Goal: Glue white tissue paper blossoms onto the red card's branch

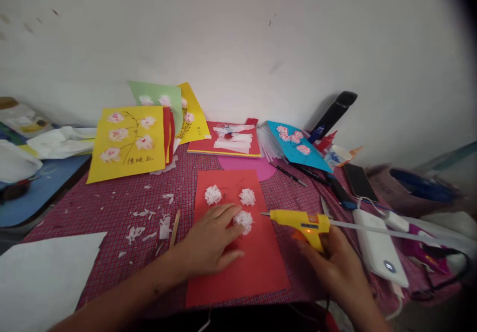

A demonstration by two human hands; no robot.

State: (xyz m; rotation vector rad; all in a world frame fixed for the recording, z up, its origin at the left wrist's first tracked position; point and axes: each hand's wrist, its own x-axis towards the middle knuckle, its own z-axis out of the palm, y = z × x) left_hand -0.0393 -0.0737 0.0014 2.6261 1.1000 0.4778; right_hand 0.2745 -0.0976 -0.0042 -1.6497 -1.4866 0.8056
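My left hand (214, 237) rests on the red sheet (238, 272), palm down with its fingers apart. Its fingertips touch the edge of a white tissue flower (244, 222). Two more white flowers, one at the upper left (212, 195) and one at the upper right (247, 197), sit above it on the same sheet. To the right, my right hand (335, 262) is wrapped round the handle of a yellow glue gun (300, 220). The gun's nozzle points left, just over the sheet's right edge, and a long clear glue stick extends from its back.
Yellow flower cards (130, 140) lean at the back left, with a blue flower card (300, 145) at the back right. A white power bank (380, 247) and black phone (359, 183) lie right. Paper scraps (134, 233) and a wooden stick (174, 228) lie left.
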